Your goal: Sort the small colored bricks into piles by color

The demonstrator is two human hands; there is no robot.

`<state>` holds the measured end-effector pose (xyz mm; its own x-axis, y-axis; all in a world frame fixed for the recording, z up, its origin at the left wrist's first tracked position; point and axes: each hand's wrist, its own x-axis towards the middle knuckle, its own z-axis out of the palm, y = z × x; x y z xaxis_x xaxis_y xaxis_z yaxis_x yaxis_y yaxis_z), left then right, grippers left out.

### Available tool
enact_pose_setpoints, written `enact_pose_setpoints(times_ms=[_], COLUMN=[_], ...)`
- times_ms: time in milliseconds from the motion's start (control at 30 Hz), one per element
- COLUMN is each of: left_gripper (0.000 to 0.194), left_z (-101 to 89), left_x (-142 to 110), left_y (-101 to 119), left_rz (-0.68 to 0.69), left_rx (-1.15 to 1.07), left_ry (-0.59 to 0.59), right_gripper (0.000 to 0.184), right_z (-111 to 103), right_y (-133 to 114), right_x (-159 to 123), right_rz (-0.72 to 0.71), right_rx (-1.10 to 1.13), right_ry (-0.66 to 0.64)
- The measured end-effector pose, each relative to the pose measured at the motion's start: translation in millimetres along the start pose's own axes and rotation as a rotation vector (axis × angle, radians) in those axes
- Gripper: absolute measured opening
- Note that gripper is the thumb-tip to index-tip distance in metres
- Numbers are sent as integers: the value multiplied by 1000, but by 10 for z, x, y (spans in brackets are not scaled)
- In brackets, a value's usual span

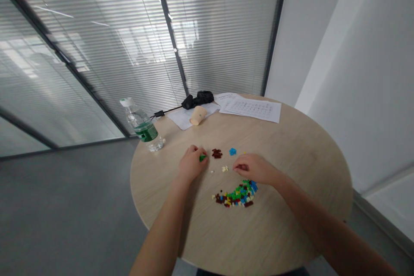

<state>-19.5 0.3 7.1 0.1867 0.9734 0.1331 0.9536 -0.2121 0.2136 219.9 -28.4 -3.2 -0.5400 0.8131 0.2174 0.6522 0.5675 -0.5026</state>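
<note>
wood table (181, 228), green brick (202, 158) touching left hand (191, 164)

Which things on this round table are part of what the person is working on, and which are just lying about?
Being worked with: left hand pinching a green brick; right hand; brown bricks; blue bricks; cream bricks; mixed brick heap.

Lying about: water bottle; paper cup; printed sheets; black bundle.
</note>
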Motion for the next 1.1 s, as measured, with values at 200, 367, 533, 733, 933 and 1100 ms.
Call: enact_pose_setpoints(times_ms=[200, 367, 533, 733, 933, 1100], left_gripper=[17, 21, 18, 17, 17, 19], left_z=[46, 102, 140, 150, 180, 185], left_x=[11, 37, 73, 95, 125, 138], left_y=[1, 9, 13, 14, 3, 1], left_rz=[50, 75, 85, 77, 66, 57], left_rx=[57, 91, 119, 100, 124, 131], left_ry=[7, 28, 61, 72, 69, 79], right_gripper=[14, 11, 9, 10, 18, 20], right_z=[-22, -69, -88, -133, -193, -201], right_y=[26, 54, 68, 96, 234, 311], right_x=[-13, -42, -74, -103, -123, -134], right_rz=[5, 34, 43, 91, 196, 225], right_rx=[55, 87, 118, 212, 177, 158], right_ry=[-40, -82, -110, -176, -192, -246])
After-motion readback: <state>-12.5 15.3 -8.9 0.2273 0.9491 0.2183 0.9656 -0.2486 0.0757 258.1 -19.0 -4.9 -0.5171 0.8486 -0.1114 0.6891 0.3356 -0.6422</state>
